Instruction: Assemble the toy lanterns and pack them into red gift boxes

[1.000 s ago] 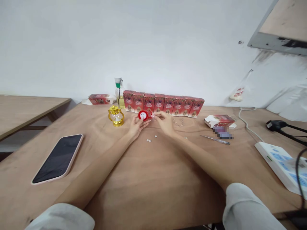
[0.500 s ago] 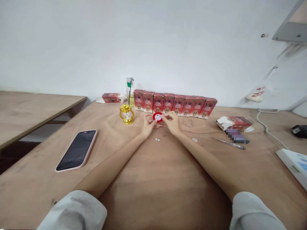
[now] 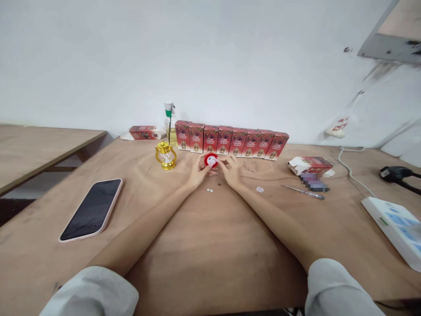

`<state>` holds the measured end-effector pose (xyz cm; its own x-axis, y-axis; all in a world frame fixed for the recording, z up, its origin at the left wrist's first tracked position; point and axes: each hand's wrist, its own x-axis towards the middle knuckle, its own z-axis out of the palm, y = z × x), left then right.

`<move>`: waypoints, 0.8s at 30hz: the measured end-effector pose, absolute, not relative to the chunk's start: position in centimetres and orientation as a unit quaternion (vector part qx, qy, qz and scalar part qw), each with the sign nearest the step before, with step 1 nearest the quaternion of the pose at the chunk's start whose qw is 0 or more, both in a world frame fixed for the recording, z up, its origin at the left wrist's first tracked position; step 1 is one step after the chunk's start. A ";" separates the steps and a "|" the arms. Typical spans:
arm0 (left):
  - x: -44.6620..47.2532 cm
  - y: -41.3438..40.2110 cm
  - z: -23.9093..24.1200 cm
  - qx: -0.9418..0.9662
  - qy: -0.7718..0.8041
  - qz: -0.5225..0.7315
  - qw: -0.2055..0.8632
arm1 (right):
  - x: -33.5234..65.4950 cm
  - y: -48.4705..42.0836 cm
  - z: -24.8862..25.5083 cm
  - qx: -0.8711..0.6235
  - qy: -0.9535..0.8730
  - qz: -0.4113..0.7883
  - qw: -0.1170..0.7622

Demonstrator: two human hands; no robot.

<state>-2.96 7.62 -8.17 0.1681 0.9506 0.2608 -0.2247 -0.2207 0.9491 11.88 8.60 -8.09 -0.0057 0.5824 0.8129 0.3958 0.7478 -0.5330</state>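
Observation:
A small red round piece with a white centre point(image 3: 210, 160) is held up just in front of the row of boxes. My left hand point(image 3: 197, 173) grips it from the left, the thumb lying over the white face. My right hand point(image 3: 231, 170) is closed at its right edge, with thumb and fingertip pinched against it; any smaller part between them is too small to see. Below the hands, two little silvery discs point(image 3: 209, 190) lie on the wooden table point(image 3: 210, 245), and a tiny dark piece point(image 3: 219, 184) is beside them. A gold lantern point(image 3: 166, 156) stands to the left.
Several red boxes point(image 3: 225, 139) line the wall, with a bottle point(image 3: 171, 131) at their left end. On the right lie small metal wires point(image 3: 251, 166), white bits point(image 3: 259, 189), a screwdriver point(image 3: 305, 192), an opened box point(image 3: 312, 165) and a power strip point(image 3: 391, 228). A phone point(image 3: 92, 210) lies left.
The camera view has turned slightly right, so everything sits farther left. Both hands stay on the red round piece, with only a slight shift of the fingers.

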 end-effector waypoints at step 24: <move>-2.7 7.4 -8.3 0.563 0.320 0.558 0.519 | 12.1 8.0 -8.1 -0.387 -0.778 -0.117 0.481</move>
<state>-2.68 7.39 -8.30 0.1726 0.9393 0.2965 -0.2197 -0.2567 0.9412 12.09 8.03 -8.13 -0.2368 0.4903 0.8388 0.7149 0.6726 -0.1914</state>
